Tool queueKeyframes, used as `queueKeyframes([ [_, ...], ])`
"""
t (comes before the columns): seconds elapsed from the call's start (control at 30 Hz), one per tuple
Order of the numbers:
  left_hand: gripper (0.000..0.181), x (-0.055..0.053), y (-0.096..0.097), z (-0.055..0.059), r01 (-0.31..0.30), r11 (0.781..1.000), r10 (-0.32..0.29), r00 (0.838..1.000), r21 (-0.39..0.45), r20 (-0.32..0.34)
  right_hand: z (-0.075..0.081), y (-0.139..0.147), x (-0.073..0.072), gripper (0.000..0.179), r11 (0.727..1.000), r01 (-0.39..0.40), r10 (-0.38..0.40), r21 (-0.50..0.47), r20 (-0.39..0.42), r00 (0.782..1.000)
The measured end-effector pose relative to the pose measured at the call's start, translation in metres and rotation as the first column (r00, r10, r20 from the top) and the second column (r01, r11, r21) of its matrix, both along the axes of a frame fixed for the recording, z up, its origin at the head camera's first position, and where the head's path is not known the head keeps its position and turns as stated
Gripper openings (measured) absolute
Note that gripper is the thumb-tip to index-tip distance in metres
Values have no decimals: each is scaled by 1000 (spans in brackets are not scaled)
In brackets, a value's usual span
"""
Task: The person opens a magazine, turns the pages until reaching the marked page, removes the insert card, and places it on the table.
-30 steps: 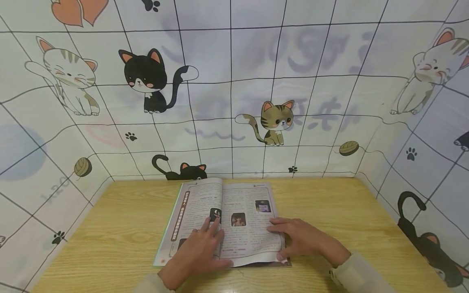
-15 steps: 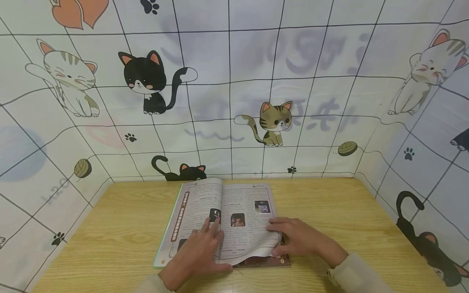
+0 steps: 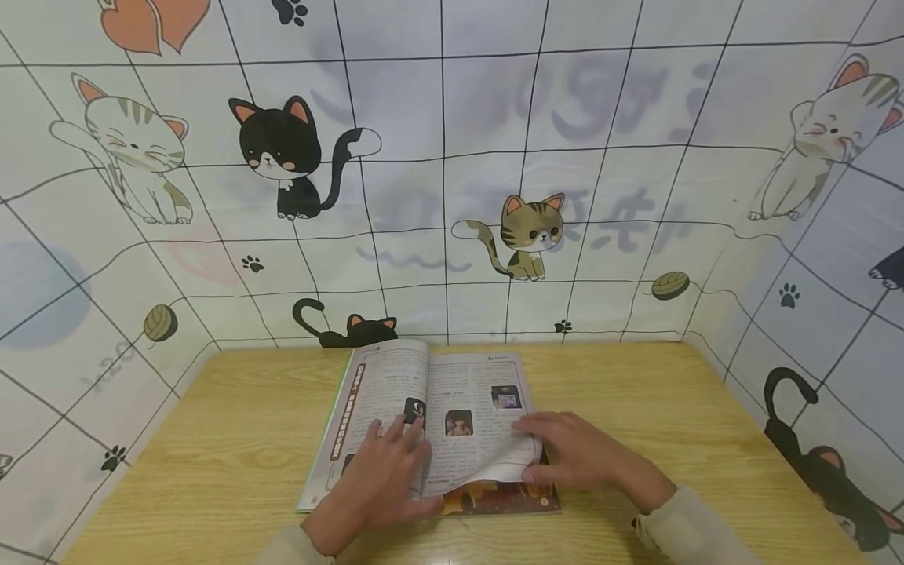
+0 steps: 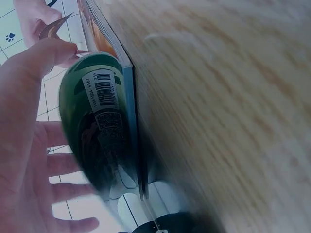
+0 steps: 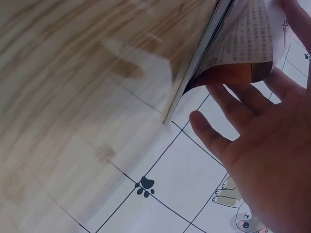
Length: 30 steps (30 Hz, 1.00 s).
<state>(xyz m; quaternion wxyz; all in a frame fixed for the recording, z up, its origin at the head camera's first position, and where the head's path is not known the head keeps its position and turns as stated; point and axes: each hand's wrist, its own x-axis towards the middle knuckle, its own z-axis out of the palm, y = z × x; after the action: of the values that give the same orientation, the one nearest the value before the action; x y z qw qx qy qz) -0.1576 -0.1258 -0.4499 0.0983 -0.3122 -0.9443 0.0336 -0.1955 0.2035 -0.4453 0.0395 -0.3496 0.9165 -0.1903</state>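
Observation:
An open magazine lies on the wooden table, with text and small photos on both pages. My left hand rests on its left page near the spine, fingers spread and thumb reaching over the lower edge. At the right edge, my right hand pinches the lower outer part of the right-hand page, whose bottom corner is curled up. Beneath it shows a dark brown, orange-patterned page. In the left wrist view the green back cover carries a barcode. Fingers lie behind the bent page in the right wrist view.
The light wooden table extends to both sides of the magazine. Behind and beside it stand white walls with a black grid and cartoon cats. The magazine's top edge lies near the back wall.
The right-hand page's lower corner has risen and curled inward with my right hand, baring more of the brown page beneath. My left hand stays on the left page, its fingers shifted slightly.

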Motion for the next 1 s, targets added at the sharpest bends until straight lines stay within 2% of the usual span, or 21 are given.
queueKeyframes([
  [0.13,72,-1,1,1,37,998,-37,999,41,-18,3,-1,0,72,1000,0,0,-28,-32,999],
  [0.23,74,-1,2,2,115,990,-110,992,77,-63,6,-1,-1,68,998,-14,12,-55,-42,999],
  [0.4,75,-1,5,1,265,962,-252,956,67,-150,10,0,-2,63,996,-21,20,-87,-17,1000],
  [0.53,76,1,7,1,335,941,-320,927,48,-195,13,1,-1,57,992,-6,8,-122,16,1000],
  [0.77,74,4,11,0,377,926,-365,900,4,-239,16,5,0,46,982,63,-51,-179,69,996],
  [1.0,63,4,11,1,387,918,-394,879,-82,-267,15,9,-1,64,975,123,-115,-187,53,992],
])
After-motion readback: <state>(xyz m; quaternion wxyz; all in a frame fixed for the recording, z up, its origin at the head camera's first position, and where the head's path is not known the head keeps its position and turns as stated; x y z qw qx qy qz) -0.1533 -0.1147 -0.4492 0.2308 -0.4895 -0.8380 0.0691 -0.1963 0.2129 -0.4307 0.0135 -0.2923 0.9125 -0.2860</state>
